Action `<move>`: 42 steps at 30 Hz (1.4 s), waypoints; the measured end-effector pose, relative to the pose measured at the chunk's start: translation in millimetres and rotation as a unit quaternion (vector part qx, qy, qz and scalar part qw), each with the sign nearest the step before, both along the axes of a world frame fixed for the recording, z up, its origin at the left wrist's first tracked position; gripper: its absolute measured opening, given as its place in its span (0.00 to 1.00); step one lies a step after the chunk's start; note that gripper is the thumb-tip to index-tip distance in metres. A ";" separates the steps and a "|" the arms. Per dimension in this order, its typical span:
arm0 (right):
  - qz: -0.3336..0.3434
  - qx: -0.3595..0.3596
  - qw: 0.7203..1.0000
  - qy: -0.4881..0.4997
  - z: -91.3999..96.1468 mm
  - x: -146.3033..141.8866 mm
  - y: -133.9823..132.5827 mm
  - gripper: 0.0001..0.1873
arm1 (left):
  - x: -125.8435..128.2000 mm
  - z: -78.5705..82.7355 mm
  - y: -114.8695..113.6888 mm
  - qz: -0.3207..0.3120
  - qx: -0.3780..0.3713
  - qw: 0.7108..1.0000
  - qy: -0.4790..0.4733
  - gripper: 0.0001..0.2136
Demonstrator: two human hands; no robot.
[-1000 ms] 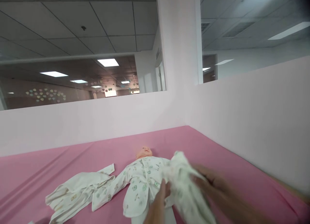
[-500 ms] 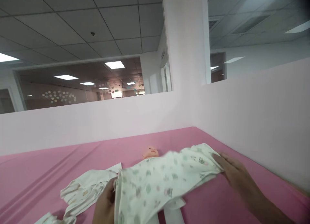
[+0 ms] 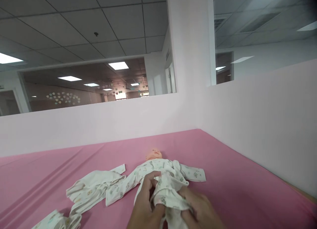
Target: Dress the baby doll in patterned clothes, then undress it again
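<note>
A doll (image 3: 154,154) lies on its back on the pink sheet, dressed in a white baby top (image 3: 142,171) with a small print, its sleeves spread to both sides. Over the doll's lower body, both hands grip a bunched white printed baby garment (image 3: 168,192). My left hand (image 3: 147,202) is closed on its left side, thumb and fingers pinching the gathered cloth. On the other side, my right hand (image 3: 198,207) has its fingers closed on the lower edge. The doll's legs are hidden behind the hands and cloth.
Another white baby garment (image 3: 91,187) lies crumpled left of the doll, with more printed cloth (image 3: 56,220) at the lower left. The pink sheet (image 3: 237,189) reaches a white wall (image 3: 99,126) behind and another wall (image 3: 272,123) on the right, both with windows above.
The garment, stretched out between my hands before, is now bunched together. My right hand has come in leftward, my left hand has moved right, and the doll's top and sleeves are uncovered.
</note>
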State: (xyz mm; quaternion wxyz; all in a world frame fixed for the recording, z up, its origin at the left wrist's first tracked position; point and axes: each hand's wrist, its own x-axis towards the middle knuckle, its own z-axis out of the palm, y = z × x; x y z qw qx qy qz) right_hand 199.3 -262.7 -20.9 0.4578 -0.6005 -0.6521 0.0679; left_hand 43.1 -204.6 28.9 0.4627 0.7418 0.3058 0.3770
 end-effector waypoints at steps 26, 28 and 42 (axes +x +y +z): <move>-0.003 0.039 0.999 -0.027 168.8 55.9 -21.4 0.22 | 36.5 137.5 26.7 -0.003 0.247 0.967 -0.069 0.15; 0.084 -0.028 0.996 0.006 164.2 44.8 -15.6 0.14 | 40.8 129.4 26.3 -0.074 0.244 0.967 -0.015 0.14; 0.138 -0.151 0.947 0.249 114.9 45.5 31.6 0.19 | 33.7 65.8 37.7 0.183 0.257 0.928 0.197 0.16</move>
